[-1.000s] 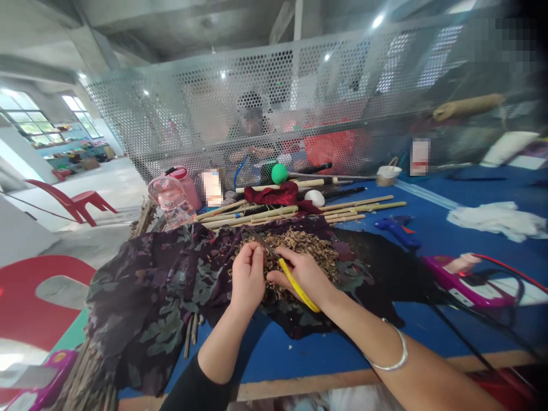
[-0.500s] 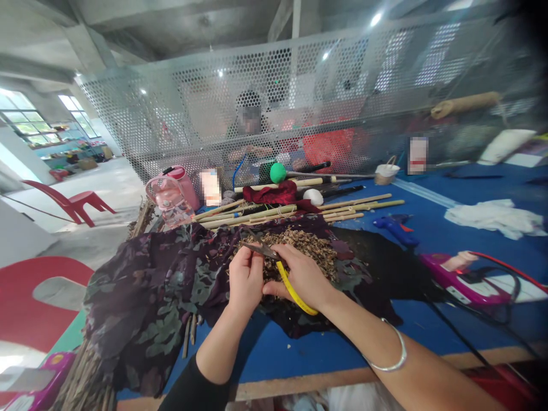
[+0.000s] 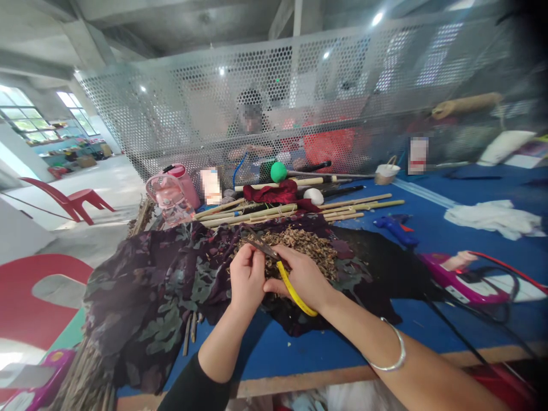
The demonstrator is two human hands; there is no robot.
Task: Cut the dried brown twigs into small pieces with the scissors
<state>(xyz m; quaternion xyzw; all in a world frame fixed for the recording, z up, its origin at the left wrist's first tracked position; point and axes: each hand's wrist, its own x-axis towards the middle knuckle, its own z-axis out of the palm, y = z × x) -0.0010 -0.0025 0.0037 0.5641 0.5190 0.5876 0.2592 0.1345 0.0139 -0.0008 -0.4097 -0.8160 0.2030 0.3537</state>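
My right hand [image 3: 302,277] is closed round a pair of scissors [image 3: 292,288] with yellow handles; the dark blades point left and away, above my left hand. My left hand [image 3: 247,275] has its fingers curled together close to the blades. Whatever it pinches is too small or hidden to make out. Under and beyond both hands lies a heap of brown dried plant bits [image 3: 310,245]. The heap rests on a dark camouflage-patterned cloth [image 3: 141,285], which spreads leftward over the table edge.
Bamboo sticks [image 3: 274,211] and a dark red cloth [image 3: 269,192] lie behind the heap. On the right are a blue glue gun [image 3: 396,229], a magenta device [image 3: 466,285] and white gloves [image 3: 494,218]. A perforated metal screen [image 3: 192,108] stands behind; a person sits beyond it.
The scissor blades have tilted slightly and look a little more apart. My left hand has shifted very slightly right. The rest looks the same.
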